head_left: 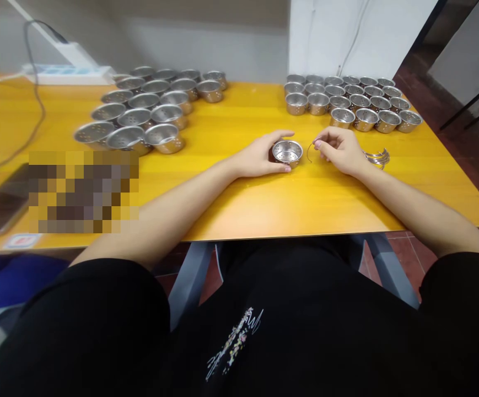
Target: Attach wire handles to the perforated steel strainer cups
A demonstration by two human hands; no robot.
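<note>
My left hand curves around the left side of a small perforated metal cup on the table. Its thumb lies along the cup's front, while the index finger stretches past the back of the rim. Just right of the cup, my right hand pinches a thin curved wire handle between thumb and fingertips. The wire hangs down beside the cup, apart from it. Partly behind my right wrist lies a bunch of similar curved wire handles.
Rows of perforated metal cups stand at the left back, with more cups at the right back. A power strip, a cable and a dark phone are on the left of the yellow table. A pixelated patch covers something there.
</note>
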